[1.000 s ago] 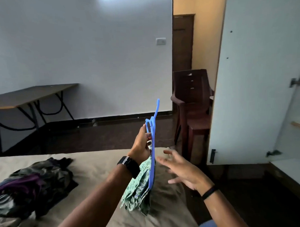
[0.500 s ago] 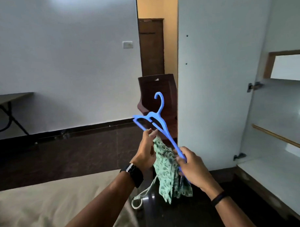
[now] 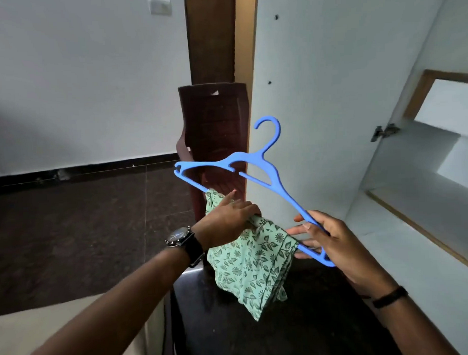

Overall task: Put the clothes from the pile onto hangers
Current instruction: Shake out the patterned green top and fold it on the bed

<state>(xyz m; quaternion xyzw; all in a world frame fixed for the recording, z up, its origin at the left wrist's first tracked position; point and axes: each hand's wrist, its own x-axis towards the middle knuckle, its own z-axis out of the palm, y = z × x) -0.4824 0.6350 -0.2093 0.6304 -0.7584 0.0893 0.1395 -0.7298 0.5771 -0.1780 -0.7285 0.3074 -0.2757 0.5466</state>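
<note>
Since the earlier frame we have tilted the hanger (image 3: pixel 250 174) flatter. Right hand (image 3: pixel 333 243) grips its lower end; left hand (image 3: pixel 226 221) pinches the green cloth (image 3: pixel 253 261) draped over its bar.

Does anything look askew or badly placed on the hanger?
Yes. The green leaf-print cloth hangs bunched on the lower bar of the tilted blue plastic hanger, crowded toward the right hand, not spread out.

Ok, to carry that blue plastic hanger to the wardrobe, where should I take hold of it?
Grip the blue plastic hanger at its neck, just under the hook, from above. That spot is bare; the green leaf-print cloth drapes the lower bar, and the right hand only holds one tilted end.
</note>
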